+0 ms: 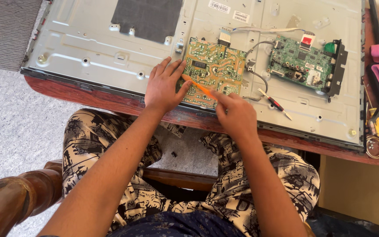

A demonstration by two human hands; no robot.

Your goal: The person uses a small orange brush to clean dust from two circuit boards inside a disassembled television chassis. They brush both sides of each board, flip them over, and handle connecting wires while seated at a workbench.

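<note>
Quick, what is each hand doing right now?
Left hand: open, fingers spread flat on the yellow-green circuit board.
Right hand: closed around a thin orange tool, its tip on the board.

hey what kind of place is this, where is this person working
Probably a home repair spot, not a fitted workshop: an opened flat-screen panel lies on a wooden table, the floor is carpeted, and a screwdriver lies loose near two circuit boards.

Bare metal panel [88,44] lies open left of the yellow circuit board [213,70]; a screwdriver [275,104] lies right.
</note>
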